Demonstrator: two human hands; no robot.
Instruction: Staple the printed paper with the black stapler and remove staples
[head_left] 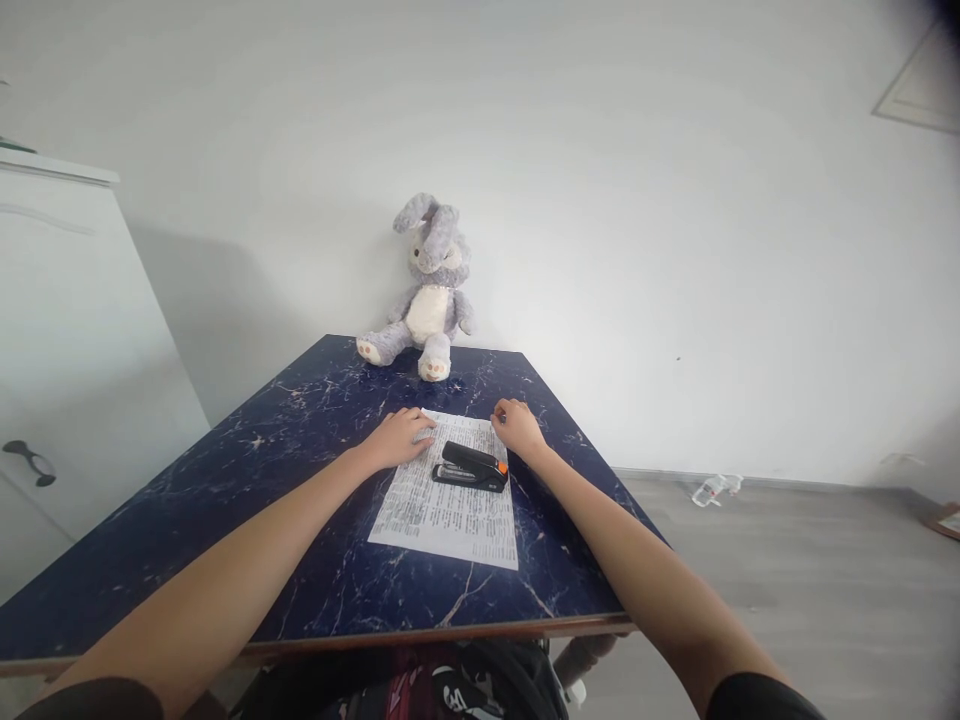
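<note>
A printed sheet of paper lies on a dark blue marble-patterned table. A black stapler with an orange tip rests on the sheet's far half. My left hand lies on the paper's far left corner, fingers curled down flat on it. My right hand is at the far right corner, fingers bent and pinching the paper's edge. Both hands are beside the stapler, not touching it.
A grey plush rabbit sits at the table's far edge against the white wall. A white cabinet stands to the left. An empty plastic bottle lies on the grey floor at right. A dark bag sits below the near edge.
</note>
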